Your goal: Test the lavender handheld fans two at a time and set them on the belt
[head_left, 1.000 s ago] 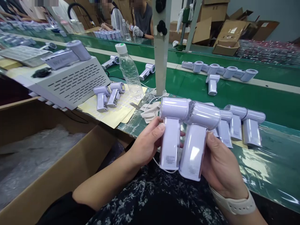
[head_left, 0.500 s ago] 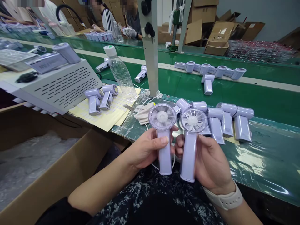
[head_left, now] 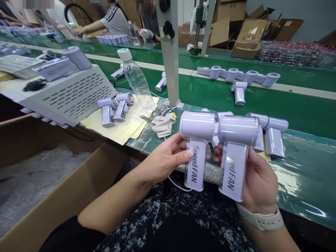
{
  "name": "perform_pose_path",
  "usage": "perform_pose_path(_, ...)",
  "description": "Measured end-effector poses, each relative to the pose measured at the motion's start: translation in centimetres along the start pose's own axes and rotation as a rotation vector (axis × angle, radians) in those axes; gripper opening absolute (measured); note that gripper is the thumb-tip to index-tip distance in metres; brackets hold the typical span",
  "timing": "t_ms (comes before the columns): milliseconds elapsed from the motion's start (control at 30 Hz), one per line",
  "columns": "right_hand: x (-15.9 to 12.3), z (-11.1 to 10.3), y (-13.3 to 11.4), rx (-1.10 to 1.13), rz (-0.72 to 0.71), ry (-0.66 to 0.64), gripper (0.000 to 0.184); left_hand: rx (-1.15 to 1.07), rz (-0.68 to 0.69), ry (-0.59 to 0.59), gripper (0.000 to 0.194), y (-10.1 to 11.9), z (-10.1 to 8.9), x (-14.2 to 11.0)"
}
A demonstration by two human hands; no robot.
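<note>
My left hand grips a lavender handheld fan by its handle, side on, with "Speed FAN" printed down the handle. My right hand grips a second identical fan right beside it, also side on with the lettering showing. Both fans are upright in front of my lap, nearly touching at their barrels. A pale watch band sits on my right wrist. Behind the held fans, more fans stand in a row on the green bench edge.
A clear water bottle and two fans rest on yellow sheets near a white vented machine. An open cardboard box with plastic wrap is at left. More fans lie on the green conveyor. Other people work at the far side.
Both fans have been turned in my hands from facing me with their round grilles to side on, lettering now showing. One second ago they showed the opposite side.
</note>
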State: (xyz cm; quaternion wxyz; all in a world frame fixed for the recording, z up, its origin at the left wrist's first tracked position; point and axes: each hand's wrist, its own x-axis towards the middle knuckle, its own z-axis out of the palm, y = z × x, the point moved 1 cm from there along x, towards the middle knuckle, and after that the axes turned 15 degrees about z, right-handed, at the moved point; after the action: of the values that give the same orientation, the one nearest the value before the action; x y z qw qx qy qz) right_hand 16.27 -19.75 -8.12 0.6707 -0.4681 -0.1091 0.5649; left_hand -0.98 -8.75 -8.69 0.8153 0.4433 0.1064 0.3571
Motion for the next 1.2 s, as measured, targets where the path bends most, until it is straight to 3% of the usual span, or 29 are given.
perform_pose_path(200,-0.2,0.3,0.2,-0.035,-0.001,-0.062,0.027,0.089,0.038,0.016,0.054,-0.9,-0.2,0.4)
perform_pose_path(433,0.3,0.0,0.4,0.019,0.056,-0.003,0.022,0.036,0.038,-0.038,0.057,-1.2,0.1,1.0)
perform_pose_path(567,0.3,0.2,0.4,0.012,0.055,-0.006,0.023,0.076,0.008,-0.001,0.063,-0.9,0.2,1.1)
perform_pose_path(867,0.7,-0.5,0.9,-0.025,0.056,-0.031,0.036,0.108,0.004,-0.034,0.065,-1.1,-0.6,1.1)
perform_pose_path(967,0.4,-1.0,0.5,-0.109,-0.02,-0.001,0.038,0.189,0.021,-0.049,0.058,-0.5,-0.8,1.2)
perform_pose_path(1067,-0.6,-1.4,-0.5,-0.396,-0.234,0.028,0.048,0.435,0.14,-0.116,0.048,0.3,-0.5,0.8)
perform_pose_path(1133,-1.5,-1.4,-1.2,-0.635,-0.404,-0.07,0.053,0.631,0.366,-0.212,0.034,0.7,-0.3,0.0)
perform_pose_path(1200,-2.0,-1.4,-1.5,-0.775,-0.535,-0.204,0.044,0.805,0.609,-0.281,0.014,0.6,-0.2,-0.8)
